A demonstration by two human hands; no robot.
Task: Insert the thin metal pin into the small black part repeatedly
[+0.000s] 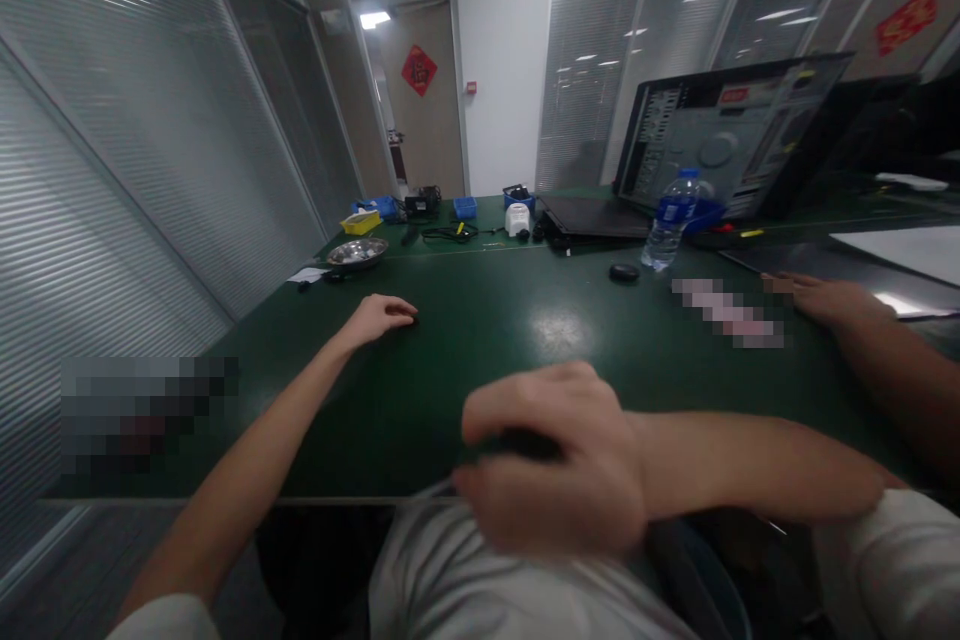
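Note:
My left hand point(379, 317) rests low on the dark green tabletop point(480, 320), at the left of centre. Its thumb and fingers come together, tips pointing right, near the surface. Whatever may be between those fingertips is too small to make out. Close to the camera, my right hand point(555, 460) is raised in front of my body, above the table's near edge, and smeared by motion. Its curled fingers and thumb leave a dark gap between them, and no thing shows in it. A shiny metal bowl point(358, 252) stands beyond my left hand.
A water bottle point(670, 220) and a black mouse point(624, 273) stand right of centre. Another person's hand point(840, 300) lies at the right by a laptop. An opened computer case point(720, 140) is behind. Cables point(450, 233) and blue bins point(465, 208) line the back.

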